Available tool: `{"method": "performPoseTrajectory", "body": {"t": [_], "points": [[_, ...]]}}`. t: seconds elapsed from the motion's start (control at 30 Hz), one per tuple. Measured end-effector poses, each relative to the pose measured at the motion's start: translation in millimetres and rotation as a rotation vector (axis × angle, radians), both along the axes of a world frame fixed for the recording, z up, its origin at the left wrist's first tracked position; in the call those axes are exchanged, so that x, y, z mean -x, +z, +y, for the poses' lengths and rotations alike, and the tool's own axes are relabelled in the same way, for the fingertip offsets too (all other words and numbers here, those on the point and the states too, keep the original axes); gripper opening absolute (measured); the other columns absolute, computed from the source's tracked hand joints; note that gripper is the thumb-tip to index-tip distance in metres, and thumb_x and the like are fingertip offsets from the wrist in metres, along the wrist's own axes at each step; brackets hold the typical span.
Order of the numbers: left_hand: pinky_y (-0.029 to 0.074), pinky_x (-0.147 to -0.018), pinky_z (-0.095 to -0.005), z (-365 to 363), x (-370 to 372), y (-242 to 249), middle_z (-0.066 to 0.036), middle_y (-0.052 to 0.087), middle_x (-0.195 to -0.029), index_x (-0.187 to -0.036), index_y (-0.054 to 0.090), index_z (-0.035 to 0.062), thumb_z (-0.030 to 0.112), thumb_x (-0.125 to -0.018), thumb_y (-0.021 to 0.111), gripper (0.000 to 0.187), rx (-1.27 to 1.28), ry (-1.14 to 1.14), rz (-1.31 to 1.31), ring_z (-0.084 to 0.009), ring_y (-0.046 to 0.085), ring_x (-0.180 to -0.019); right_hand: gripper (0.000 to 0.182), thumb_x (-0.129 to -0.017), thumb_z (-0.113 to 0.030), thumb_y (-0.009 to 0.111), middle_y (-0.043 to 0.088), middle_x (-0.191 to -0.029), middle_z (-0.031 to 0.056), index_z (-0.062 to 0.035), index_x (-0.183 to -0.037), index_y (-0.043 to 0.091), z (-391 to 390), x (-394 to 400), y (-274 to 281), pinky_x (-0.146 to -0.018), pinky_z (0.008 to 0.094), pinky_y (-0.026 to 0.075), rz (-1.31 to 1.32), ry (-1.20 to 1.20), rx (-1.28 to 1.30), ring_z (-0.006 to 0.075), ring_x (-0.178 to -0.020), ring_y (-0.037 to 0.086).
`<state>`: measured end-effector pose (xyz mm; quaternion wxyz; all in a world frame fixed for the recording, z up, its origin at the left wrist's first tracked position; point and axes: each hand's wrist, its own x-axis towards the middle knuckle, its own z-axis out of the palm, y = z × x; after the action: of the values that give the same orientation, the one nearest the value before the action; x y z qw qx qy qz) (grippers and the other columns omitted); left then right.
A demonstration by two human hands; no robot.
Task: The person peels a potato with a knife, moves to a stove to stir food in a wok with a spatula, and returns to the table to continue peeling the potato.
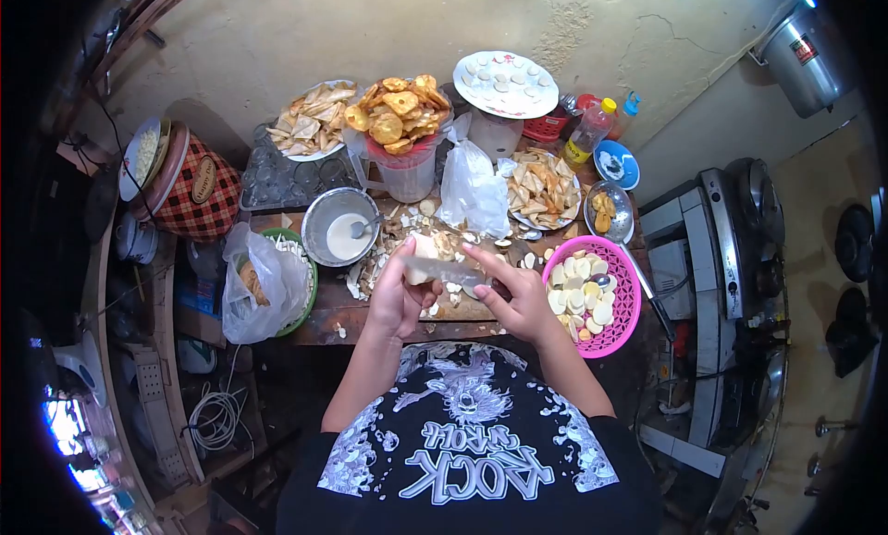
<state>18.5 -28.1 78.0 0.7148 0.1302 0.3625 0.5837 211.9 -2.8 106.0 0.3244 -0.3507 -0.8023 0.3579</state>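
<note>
The root looks creamy white where it shows, partly hidden by the broad grey blade of the knife. It is held up over the near part of the tabletop, at the right side of the left grip, whose fingers curl around it. The right grip holds the knife at its right end, the blade crossing before the root; I cannot tell whether they touch. Pale slices fill the pink basket to the right.

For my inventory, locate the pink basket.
In the head view, the pink basket sits at the right end of the table, just right of the person's right hand.
</note>
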Motion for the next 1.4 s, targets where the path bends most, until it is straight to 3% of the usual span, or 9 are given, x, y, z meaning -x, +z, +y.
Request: {"method": "performPoseTrajectory", "body": {"t": [0.1,0.2,0.33,0.63,1.13,1.4], "points": [[0.037,-0.033,-0.0191,4,-5,5,-0.004,0.06,-0.07,-0.093,0.054,0.0088,0.038,-0.095,0.042,0.032,0.088,0.018,-0.03,-0.0092,0.053,-0.044,0.054,-0.079,-0.027,0.064,0.057,-0.059,0.0083,-0.0134,-0.13,0.051,1,4,2,-0.048,0.0315,0.041,-0.057,-0.023,-0.254,0.0211,-0.047,0.054],[0.033,-0.027,-0.0172,5,-9,11,-0.001,0.057,-0.063,-0.093,0.055,0.0096,0.039,-0.095,0.043,0.032,0.032,-0.022,-0.032,-0.0063,0.046,-0.036,0.054,-0.079,-0.028,0.064,0.057,-0.059,0.0076,-0.0138,-0.13,0.051,1,6,10,-0.05,0.0325,0.043,-0.12,-0.011,-0.312,0.0233,-0.051,0.056],[0.031,-0.028,-0.0176,5,-14,17,0.0,0.055,-0.062,-0.094,0.054,0.0106,0.037,-0.096,0.041,0.03,0.117,0.017,0.046,-0.0058,0.044,-0.036,0.055,-0.079,-0.029,0.065,0.056,-0.058,0.0074,-0.0125,-0.13,0.051,2,6,17,-0.049,0.0326,0.043,-0.156,0.001,-0.352,0.0226,-0.05,0.056],[0.027,-0.029,-0.0183,-1,-22,25,0.001,0.051,-0.061,-0.096,0.051,0.0071,0.037,-0.098,0.039,0.032,-0.093,0.13,0.188,-0.0048,0.041,-0.037,0.055,-0.078,-0.027,0.066,0.053,-0.055,0.0058,-0.0095,-0.129,0.051,-3,8,24,-0.048,0.0319,0.042,-0.113,-0.013,-0.36,0.0213,-0.048,0.054],[0.028,-0.032,-0.0172,-3,-20,34,0.002,0.052,-0.063,-0.094,0.053,0.0062,0.04,-0.097,0.039,0.036,-0.162,0.1,0.409,-0.0018,0.041,-0.039,0.058,-0.078,-0.033,0.064,0.056,-0.059,0.0061,-0.0125,-0.13,0.05,-6,-3,40,-0.049,0.0342,0.042,-0.219,0.018,-0.325,0.0226,-0.051,0.056],[0.028,-0.03,-0.0173,-2,-20,30,0.001,0.053,-0.064,-0.096,0.054,0.0055,0.04,-0.097,0.039,0.037,-0.127,0.097,0.389,-0.0023,0.04,-0.039,0.057,-0.079,-0.033,0.064,0.056,-0.059,0.0062,-0.0118,-0.13,0.05,-8,-4,37,-0.049,0.0343,0.042,-0.194,0.03,-0.322,0.0233,-0.051,0.056]]}}
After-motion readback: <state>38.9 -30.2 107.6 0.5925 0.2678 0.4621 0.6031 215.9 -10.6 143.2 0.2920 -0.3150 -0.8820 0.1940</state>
